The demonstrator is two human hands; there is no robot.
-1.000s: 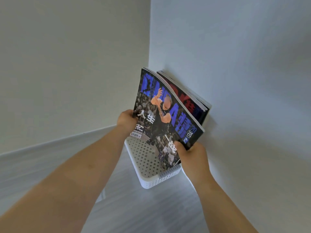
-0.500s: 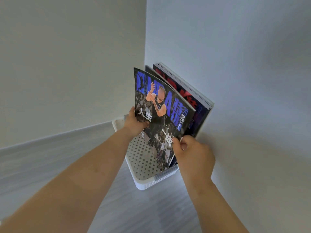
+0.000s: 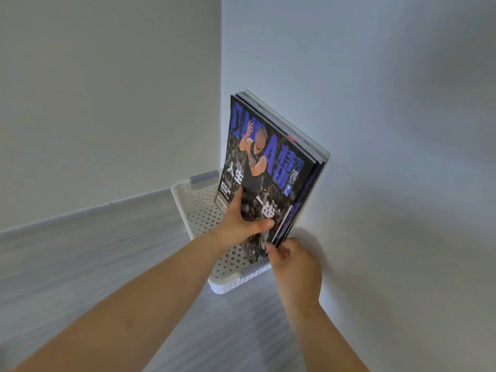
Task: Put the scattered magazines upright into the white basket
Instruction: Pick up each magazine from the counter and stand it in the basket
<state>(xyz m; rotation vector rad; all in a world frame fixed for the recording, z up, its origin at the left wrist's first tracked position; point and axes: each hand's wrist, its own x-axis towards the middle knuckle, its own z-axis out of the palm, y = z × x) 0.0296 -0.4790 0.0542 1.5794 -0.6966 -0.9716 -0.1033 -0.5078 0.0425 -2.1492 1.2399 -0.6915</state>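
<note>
A white perforated basket [image 3: 188, 200] stands on the floor in the corner of two walls. Several magazines stand upright in it, leaning toward the right wall. The front magazine [image 3: 271, 157] has a dark cover with blue letters and a basketball player. My left hand [image 3: 241, 224] lies flat on that cover near its lower part, fingers spread, thumb across it. My right hand [image 3: 292, 261] pinches the lower near corner of the stack between thumb and fingers. The other magazines [image 3: 308, 146] show only their edges behind the front one.
A grey wood-look floor [image 3: 107, 251] runs left and toward me. A pale wall [image 3: 107, 103] rises behind the basket and another wall [image 3: 389, 157] stands right beside it. A grey handle clip [image 3: 204, 177] sits on the basket's far rim.
The front magazine has gone from bent and tilted away to flat against the stack. My left hand moved from its left edge onto the cover. My right hand slid down to the lower corner.
</note>
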